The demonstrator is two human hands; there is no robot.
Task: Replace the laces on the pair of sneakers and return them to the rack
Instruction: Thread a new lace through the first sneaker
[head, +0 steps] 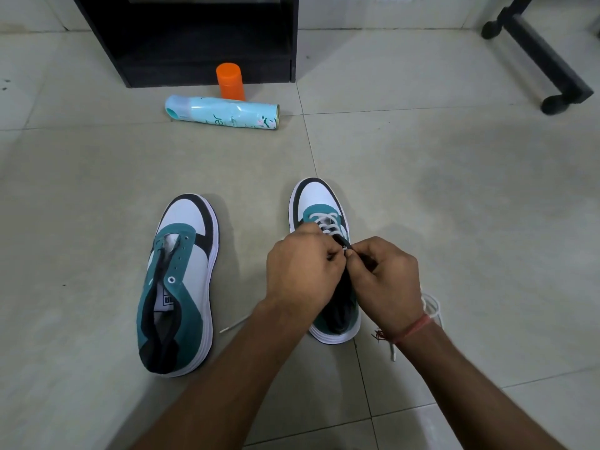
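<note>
Both hands meet over the right sneaker (319,203), fingertips pinched together at the eyelets. The right hand (388,280) nips the white lace (326,220) near its tip, and the left hand (300,264) curls in from the other side, pinching at the same spot, probably steadying the eyelet flap so the tip can be fed through. Only the far rows near the toe are crossed; the near eyelets are hidden under the hands. Loose lace trails on the floor (454,190) to the right of the heel, and another end pokes out on the left, slack left ready for threading. The left sneaker (180,280) sits near, laceless, tongue open, waiting its turn. Far off stands the black rack (201,37), with a spray can (224,112) lying in front of it beside an orange cap (230,81).
</note>
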